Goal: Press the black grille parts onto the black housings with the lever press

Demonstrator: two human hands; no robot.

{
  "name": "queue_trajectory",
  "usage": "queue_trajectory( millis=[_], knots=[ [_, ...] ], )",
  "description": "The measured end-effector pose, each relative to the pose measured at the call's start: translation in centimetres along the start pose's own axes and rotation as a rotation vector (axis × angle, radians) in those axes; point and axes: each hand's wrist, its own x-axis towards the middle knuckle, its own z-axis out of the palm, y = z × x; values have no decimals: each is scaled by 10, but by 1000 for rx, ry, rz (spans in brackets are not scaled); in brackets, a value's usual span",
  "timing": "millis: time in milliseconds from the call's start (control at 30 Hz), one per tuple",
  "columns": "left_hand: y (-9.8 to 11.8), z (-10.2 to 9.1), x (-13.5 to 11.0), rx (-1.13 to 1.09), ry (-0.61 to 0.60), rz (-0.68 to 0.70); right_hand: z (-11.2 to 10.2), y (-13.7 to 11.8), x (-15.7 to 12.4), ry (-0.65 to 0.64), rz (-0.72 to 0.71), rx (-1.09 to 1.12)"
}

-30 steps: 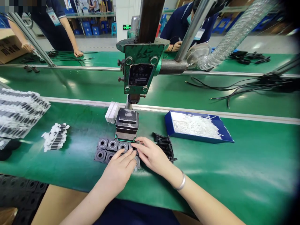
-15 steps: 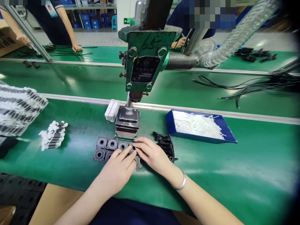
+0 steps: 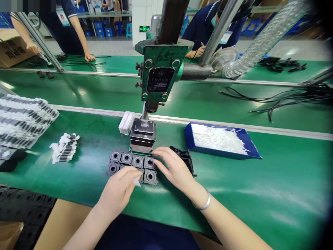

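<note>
While held low over the green table (image 3: 260, 187), pinches a small white pin (image 3: 136, 181) w/ left hand (image 3: 118, 189): thumb and forefinger pressed together on it, other fingers curled, pin tip just above near row of the black parts (image 3: 137, 161). Holds right hand (image 3: 174, 166) flat beside, fingers loosely spread, tips at right edge of same parts; touching or not, cannot tell.

Black parts: square, each w/ round hole, set edge to edge in two rows, directly in front of press block (image 3: 143, 136), not under it. Judged as early stage: holes look empty, no white pin seen in any, though too small to be sure. So pin in fingers not yet placed, and approx. whole group left to do.

Just right of right hand: loose black pieces (image 3: 187, 158), unsorted. Further right: blue tray (image 3: 221, 153) w/ many thin white pieces. At left: small heap of white-and-black bits (image 3: 65, 147), well apart. Beside press block, a white block (image 3: 126, 122). Above: green press head (image 3: 159, 74). Far back: belt w/ cables (image 3: 286, 97), hands of other persons at far bench.
</note>
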Motion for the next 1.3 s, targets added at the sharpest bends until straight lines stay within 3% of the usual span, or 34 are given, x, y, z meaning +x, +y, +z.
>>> queue_trajectory(
  millis=[100,200,300,533,667,767,867,967,1033,1300],
  knots=[
    [0,-4,-11,-154,55,-197,-9,-20,6,21,29,89],
    [3,-2,-17,-202,89,-306,-4,-44,10,-185,62,309],
    [4,-2,-23,-131,131,-299,10,-60,11,-310,143,444],
    [-2,-12,-49,-152,195,-309,30,-64,18,-418,217,528],
    [-10,-16,-70,-286,248,-513,41,-64,34,-401,172,494],
    [-18,-22,-82,-322,318,-620,56,-63,50,-343,78,345],
    [-26,-27,-87,-86,360,-444,72,-64,62,-345,-56,147],
    [-32,-24,-85,158,315,-142,84,-67,67,-371,-141,-8],
    [-34,-19,-81,257,276,-12,88,-69,68,-378,-168,-74],
    [-35,-17,-74,408,195,90,80,-65,53,-366,-345,-212]
  ],
)
